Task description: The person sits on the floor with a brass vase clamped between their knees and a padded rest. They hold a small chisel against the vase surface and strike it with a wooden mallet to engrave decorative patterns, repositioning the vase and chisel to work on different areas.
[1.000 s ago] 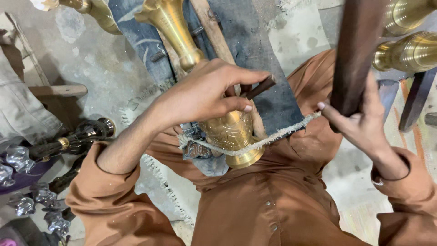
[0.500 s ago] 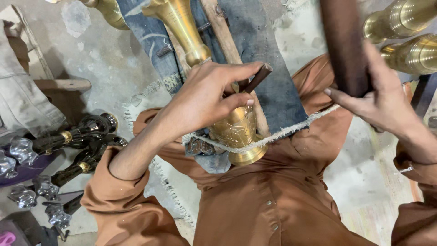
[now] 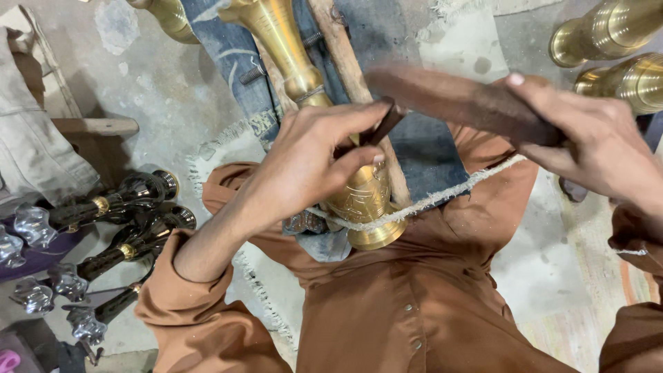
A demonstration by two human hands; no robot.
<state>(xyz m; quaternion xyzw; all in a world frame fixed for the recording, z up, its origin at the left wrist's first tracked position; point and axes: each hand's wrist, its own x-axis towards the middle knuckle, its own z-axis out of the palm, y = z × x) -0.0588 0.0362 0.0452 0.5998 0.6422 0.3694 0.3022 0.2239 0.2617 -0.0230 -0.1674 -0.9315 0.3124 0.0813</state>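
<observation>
Two brass vessels (image 3: 615,52) at upper right of frame, side by side. Dark glossy stems with brass collars (image 3: 117,221) lie at left on the concrete floor (image 3: 152,90); clear glass knobs (image 3: 31,224) at their ends. Grey cloth (image 3: 34,145) at far left edge.

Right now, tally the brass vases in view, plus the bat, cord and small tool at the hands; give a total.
Gold-coloured brass vases: 4
Dark wooden bat: 1
Pale frayed cord: 1
Small dark tool: 1
Total: 7
</observation>
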